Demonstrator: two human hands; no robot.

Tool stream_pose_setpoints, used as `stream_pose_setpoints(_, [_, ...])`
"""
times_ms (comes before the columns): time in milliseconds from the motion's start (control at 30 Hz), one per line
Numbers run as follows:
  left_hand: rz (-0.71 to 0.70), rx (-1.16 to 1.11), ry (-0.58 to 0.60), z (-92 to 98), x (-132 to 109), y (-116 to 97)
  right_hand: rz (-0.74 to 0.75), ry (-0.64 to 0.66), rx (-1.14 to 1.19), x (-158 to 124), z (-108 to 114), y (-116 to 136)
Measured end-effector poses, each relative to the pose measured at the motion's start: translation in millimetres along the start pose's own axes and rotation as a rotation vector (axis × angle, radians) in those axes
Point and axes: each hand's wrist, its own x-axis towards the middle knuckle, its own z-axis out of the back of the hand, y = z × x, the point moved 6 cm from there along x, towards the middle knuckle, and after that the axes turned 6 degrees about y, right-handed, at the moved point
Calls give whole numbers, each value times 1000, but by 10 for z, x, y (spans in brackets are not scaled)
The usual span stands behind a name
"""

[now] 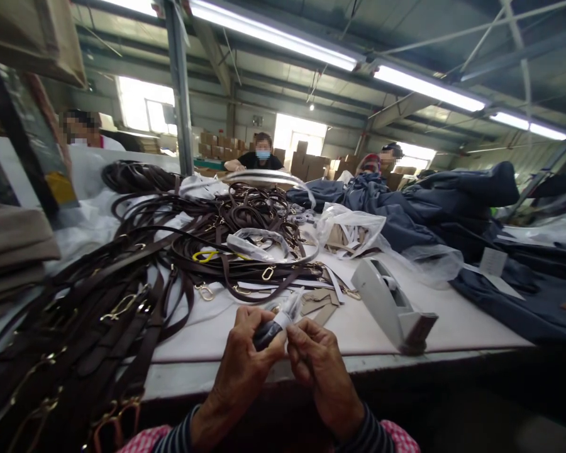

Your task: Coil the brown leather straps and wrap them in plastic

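My left hand (245,358) is closed around a small dark bundle (266,333), perhaps a coiled strap, with whitish plastic wrapping (290,308) over its upper end. Close against it, my right hand (323,371) pinches the edge of that wrapping between thumb and forefinger. The other right fingers are curled in. Both hands are over the front edge of the white-topped table (198,340). Just beyond them lie beige strips (321,303). What is inside the wrapping is mostly hidden.
Dark brown straps (136,277) with gold clasps spread across the left and hang over the front edge. A grey tape dispenser (387,305) stands at right. Dark blue fabric (405,207) is piled behind it, near a plastic bag (351,229) of strips. Several people work beyond.
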Motion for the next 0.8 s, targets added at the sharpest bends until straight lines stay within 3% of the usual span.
stream_pose_setpoints(167, [78,-161,122,11,-31,19,48,-12,-25,31,-19,-30])
stream_pose_setpoints(300, [197,-587,233,-133,-80,-8,118,-39,-26,56,-68,-45])
stream_pose_setpoints(400, [248,-804,242,-222,-127,-32,122,-28,-42,54,-90,-67])
stream_pose_setpoints(600, [271,-850,234,-182,-207,-41,95,16,-252,-61,-72,-75])
stream_pose_setpoints(667, [287,-779,206,-122,-221,-22,282,-59,-478,-139,-39,97])
stream_pose_setpoints(733, [269,-690,202,-67,-232,-23,608,-106,-772,-255,-96,364])
stream_pose_setpoints(800, [213,-577,227,-23,-254,-47,911,-50,-1074,-357,-253,563])
